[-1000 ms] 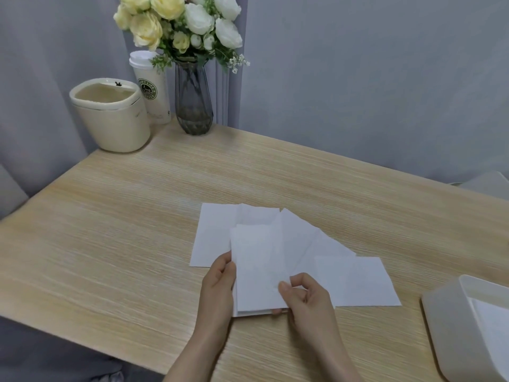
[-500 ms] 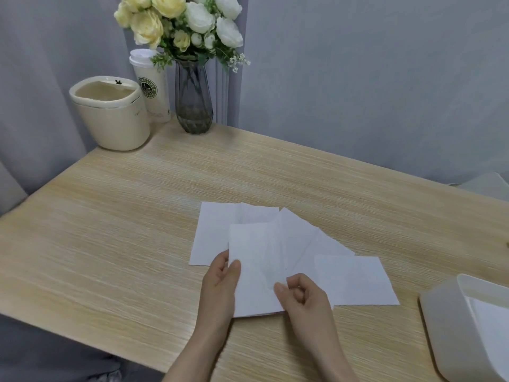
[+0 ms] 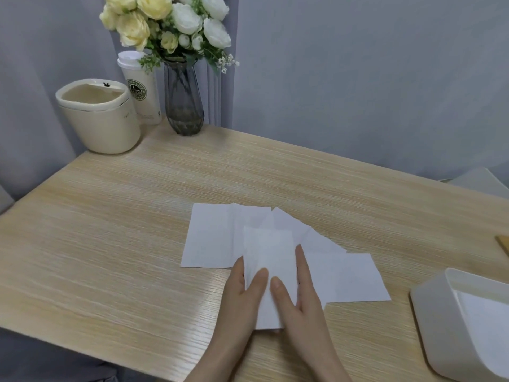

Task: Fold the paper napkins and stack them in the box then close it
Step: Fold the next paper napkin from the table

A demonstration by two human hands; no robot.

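Only two hands and their forearms show of the person. The left hand (image 3: 242,296) and the right hand (image 3: 300,296) are bare, with slim, long fingers and smooth knuckles. The thumbnails in view are short, rounded and plain, with a natural sheen. The left forearm (image 3: 217,359) and the right forearm (image 3: 327,362) are uncovered right down to the picture's bottom edge. Both wrists are narrow and unadorned. Grey cloth (image 3: 55,365) shows below the table's near edge at its left corner; whether that is the person's clothing cannot be told.
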